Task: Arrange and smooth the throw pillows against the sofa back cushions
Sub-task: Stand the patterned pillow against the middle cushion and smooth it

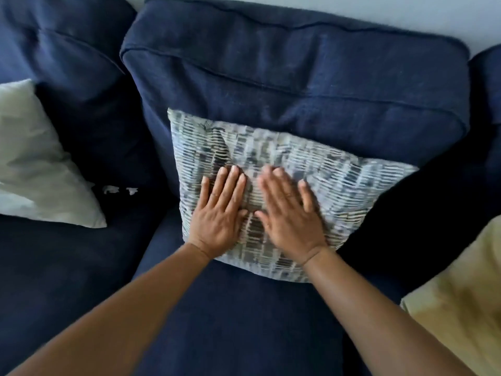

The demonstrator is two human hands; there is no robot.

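Observation:
A grey-and-white patterned throw pillow point(333, 183) leans against the navy middle back cushion point(298, 66) of the sofa. My left hand point(219, 213) lies flat on the pillow's lower left part, fingers spread a little. Beside it, my right hand point(290, 213) also rests flat on the pillow's face, slightly blurred. Neither hand grips anything. A pale grey-white pillow point(35, 164) leans at the left back cushion, and a yellow-green pillow point(461, 302) lies at the right edge, partly out of frame.
The navy seat cushion point(230, 321) stretches below the patterned pillow. A second navy back cushion point(54, 44) stands at the left. A white wall point(406, 14) shows behind the sofa. Small white specks point(119, 189) lie in the gap between cushions.

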